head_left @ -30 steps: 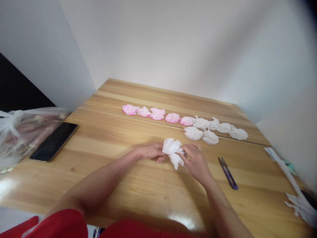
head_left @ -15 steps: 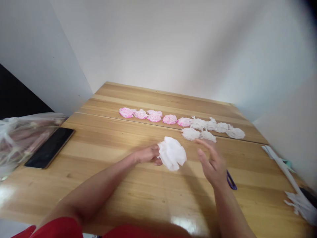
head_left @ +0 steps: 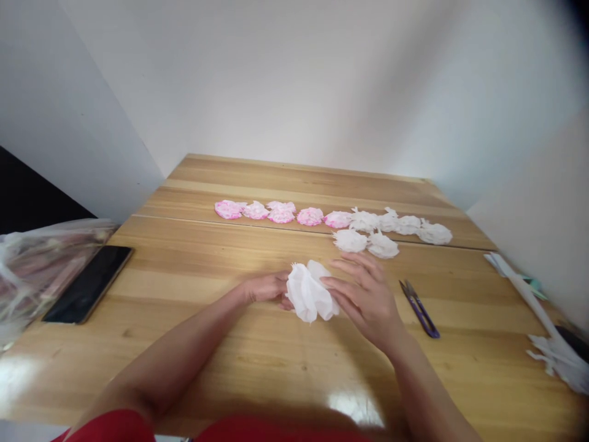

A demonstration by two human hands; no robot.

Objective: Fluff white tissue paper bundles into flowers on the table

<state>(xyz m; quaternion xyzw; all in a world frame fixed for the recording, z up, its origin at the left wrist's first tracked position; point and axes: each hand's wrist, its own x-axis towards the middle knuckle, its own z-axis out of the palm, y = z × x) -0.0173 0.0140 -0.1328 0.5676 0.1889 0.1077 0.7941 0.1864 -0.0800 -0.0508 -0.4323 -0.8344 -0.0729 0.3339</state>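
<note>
A white tissue flower (head_left: 309,291) with loose, ruffled layers is held above the table in front of me. My left hand (head_left: 270,288) grips it from the left, its fingertips partly hidden behind the layers. My right hand (head_left: 365,294) touches the flower's right side, fingers slightly spread and thumb side against a layer. Beyond the hands lies a row of flowers, pink-tinged ones (head_left: 310,216) on the left and white ones (head_left: 408,225) on the right. Two more white flowers (head_left: 350,240) sit just in front of the row.
Purple-handled snips (head_left: 421,310) lie right of my right hand. A black phone (head_left: 89,283) and a clear plastic bag (head_left: 37,270) are at the left. White paper strips (head_left: 529,301) and a crumpled white piece (head_left: 559,362) lie along the right edge.
My right hand has moved left onto the white flower, whose layers now stand more folded. The snips have come into fuller view. The camera view has shifted slightly.
</note>
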